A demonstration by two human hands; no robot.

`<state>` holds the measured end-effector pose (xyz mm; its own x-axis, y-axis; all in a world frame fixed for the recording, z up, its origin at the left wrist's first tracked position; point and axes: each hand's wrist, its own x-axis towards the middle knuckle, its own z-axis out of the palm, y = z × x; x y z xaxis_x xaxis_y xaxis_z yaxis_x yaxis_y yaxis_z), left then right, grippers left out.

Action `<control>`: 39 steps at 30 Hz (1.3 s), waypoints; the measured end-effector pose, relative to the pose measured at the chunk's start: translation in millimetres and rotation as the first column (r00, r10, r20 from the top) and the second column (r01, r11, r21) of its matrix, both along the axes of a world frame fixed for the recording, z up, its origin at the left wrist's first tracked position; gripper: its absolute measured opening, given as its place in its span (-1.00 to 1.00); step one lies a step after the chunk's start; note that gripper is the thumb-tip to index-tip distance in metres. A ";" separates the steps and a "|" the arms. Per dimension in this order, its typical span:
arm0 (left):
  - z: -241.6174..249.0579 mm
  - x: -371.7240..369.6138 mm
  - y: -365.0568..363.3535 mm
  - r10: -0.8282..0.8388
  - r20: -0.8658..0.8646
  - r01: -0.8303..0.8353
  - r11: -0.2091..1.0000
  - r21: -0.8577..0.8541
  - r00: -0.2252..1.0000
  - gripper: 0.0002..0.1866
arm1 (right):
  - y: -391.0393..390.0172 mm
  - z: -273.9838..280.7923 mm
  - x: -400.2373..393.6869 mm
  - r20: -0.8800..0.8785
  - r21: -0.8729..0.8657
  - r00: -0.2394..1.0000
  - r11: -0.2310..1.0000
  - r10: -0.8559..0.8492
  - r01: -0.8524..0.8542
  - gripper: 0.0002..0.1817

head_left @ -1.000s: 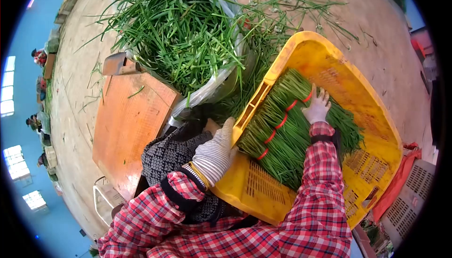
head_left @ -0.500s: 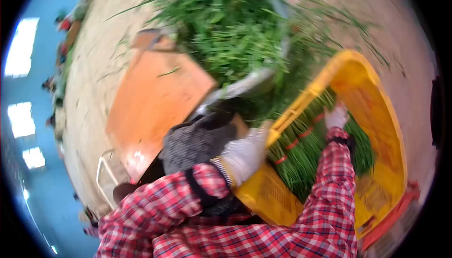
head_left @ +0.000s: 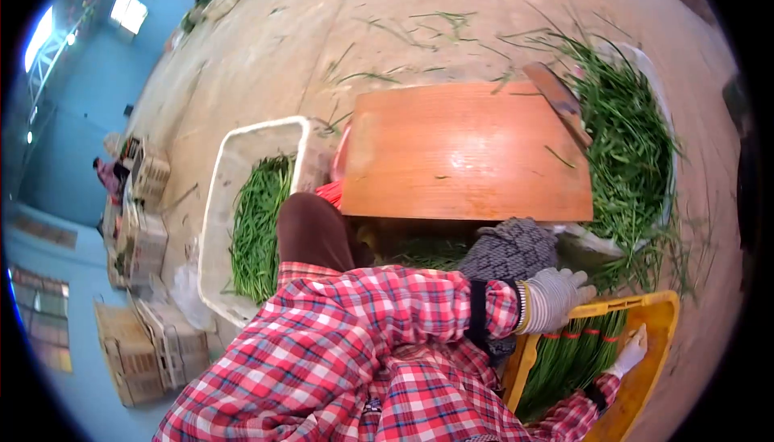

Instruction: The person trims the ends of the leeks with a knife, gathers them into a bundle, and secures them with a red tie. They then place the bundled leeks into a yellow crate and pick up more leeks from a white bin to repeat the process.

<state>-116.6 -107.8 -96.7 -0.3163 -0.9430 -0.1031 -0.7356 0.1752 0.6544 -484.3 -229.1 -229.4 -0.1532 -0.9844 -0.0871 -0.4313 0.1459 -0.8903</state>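
A yellow crate (head_left: 666, 321) stands at the lower right, holding bundles of long green stalks (head_left: 574, 361) tied with red bands in a row. My left hand (head_left: 552, 301), in a striped knitted glove, is closed over the crate's near left corner. Inside the crate, my right hand (head_left: 630, 352), in a pale glove, is at the right end of the row beside the last bundle. Its fingers look stretched out, though partly seen, and nothing shows in them. The lower right arm is partly hidden by the crate.
An orange-brown board (head_left: 468, 152) lies before me, with a broad-bladed knife (head_left: 556, 95) at its far right corner. Loose greens (head_left: 625, 143) heap to the right. A white crate (head_left: 214, 224) holds more greens on the left. Stacked crates (head_left: 145, 240) and a person (head_left: 109, 174) are farther left.
My view has turned left, bringing the white crate in and shifting the yellow crate to the lower right. My right hand has moved from the banded tops to the row's right end.
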 end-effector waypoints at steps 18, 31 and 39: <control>-8.9 235.3 247.6 0.437 -0.658 -0.570 0.822 0.015 0.613 -0.66 | 223.7 34.0 707.5 -0.485 0.168 -0.362 -0.321 0.796 -0.932 -0.73; -40.6 277.3 255.7 0.582 -0.769 -0.748 0.627 0.218 0.264 -0.73 | 281.2 -67.8 750.7 -0.544 0.235 -0.551 -0.515 0.633 -0.824 -0.79; -51.0 269.5 249.3 0.586 -0.776 -0.743 0.623 0.246 0.234 -0.76 | 279.8 -66.2 753.9 -0.580 0.312 -0.664 -0.625 0.472 -0.716 -0.85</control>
<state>152.9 141.5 -147.7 0.5617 -0.8260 -0.0461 0.1078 0.0178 0.9940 269.6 50.7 -295.7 0.8251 0.4886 -0.2837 0.3737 -0.8486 -0.3745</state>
